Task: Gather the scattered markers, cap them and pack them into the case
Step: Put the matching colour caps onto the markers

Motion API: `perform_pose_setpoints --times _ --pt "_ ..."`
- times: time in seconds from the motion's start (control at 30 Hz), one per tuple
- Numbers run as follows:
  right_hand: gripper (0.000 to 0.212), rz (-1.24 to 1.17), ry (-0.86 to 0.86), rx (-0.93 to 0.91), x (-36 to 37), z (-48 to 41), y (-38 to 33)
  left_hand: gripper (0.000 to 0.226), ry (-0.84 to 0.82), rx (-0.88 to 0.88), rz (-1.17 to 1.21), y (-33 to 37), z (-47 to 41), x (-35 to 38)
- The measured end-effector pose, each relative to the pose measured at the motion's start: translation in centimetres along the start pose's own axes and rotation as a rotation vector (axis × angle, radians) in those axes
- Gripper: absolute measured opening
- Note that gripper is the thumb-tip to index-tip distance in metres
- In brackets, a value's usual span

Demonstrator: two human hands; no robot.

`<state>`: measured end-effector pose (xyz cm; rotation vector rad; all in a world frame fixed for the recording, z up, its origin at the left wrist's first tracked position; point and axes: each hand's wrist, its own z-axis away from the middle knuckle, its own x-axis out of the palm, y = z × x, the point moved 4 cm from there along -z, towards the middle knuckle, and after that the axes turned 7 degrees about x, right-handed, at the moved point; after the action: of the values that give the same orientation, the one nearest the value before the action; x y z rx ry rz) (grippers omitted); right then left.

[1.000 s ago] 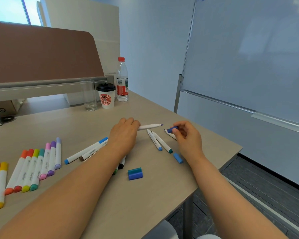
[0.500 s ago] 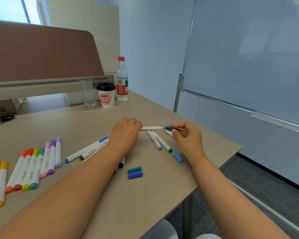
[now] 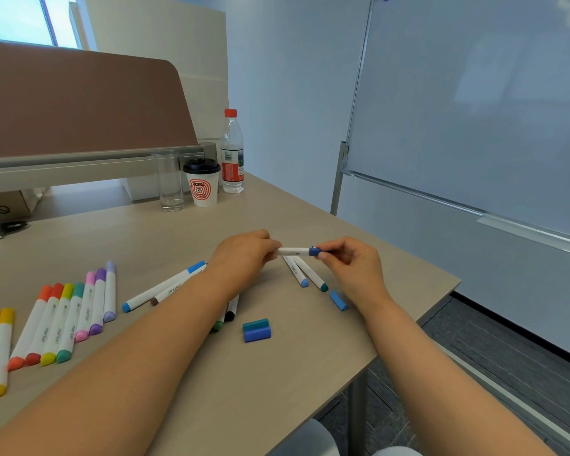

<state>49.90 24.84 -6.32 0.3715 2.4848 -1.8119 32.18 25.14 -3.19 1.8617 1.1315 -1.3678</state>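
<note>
Since a second ago, the dark blue cap (image 3: 315, 251) has been brought from beside the bare tip onto the end of the white marker (image 3: 293, 251). The marker is now being held level, lifted off the table (image 3: 310, 373). The cap is being pinched in the grip of the right hand (image 3: 352, 268), thumb and forefinger curled round it. The marker's other end is being pinched in the grip of the left hand (image 3: 244, 258).

Just beneath, near the table's right edge, two markers (image 3: 310, 273) with light blue and teal ends are lying side by side. A light blue cap (image 3: 338, 300) is lying just beside the right wrist. A teal cap (image 3: 255, 324) and a blue cap (image 3: 257, 334) are lying touching between the forearms. Further markers (image 3: 163, 287) are being partly hidden by the left forearm. Toward the left edge, a row of capped markers (image 3: 70, 320) is lying laid out. At the far edge a glass (image 3: 169, 181), a paper cup (image 3: 202, 182) and a bottle (image 3: 232, 153) are standing.
</note>
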Motion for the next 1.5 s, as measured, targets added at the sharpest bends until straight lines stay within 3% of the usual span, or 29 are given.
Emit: perform_pose_setpoints --times 0.63,0.93,1.1,1.33,1.5 --pt "0.028 -0.006 -0.067 0.022 0.4 0.3 -0.3 0.026 -0.184 0.038 -0.048 0.1 0.1 -0.5" --pt "0.022 0.035 -0.082 -0.039 0.4 0.3 -0.4 0.031 -0.197 0.020 0.076 0.6 0.4 -1.3" --pt "0.022 0.093 -0.002 -0.015 0.1 0.0 0.0 0.034 -0.261 -0.036 0.221 0.8 0.7 -0.7" --pt "0.019 0.232 0.040 0.012 0.1 0.1 0.2 0.004 -0.400 -0.140 -0.033 0.1 1.0 0.7" --pt "0.014 0.411 0.113 0.015 -0.5 0.3 -0.2 0.022 -0.357 -0.111 -0.133 0.6 0.6 1.1"
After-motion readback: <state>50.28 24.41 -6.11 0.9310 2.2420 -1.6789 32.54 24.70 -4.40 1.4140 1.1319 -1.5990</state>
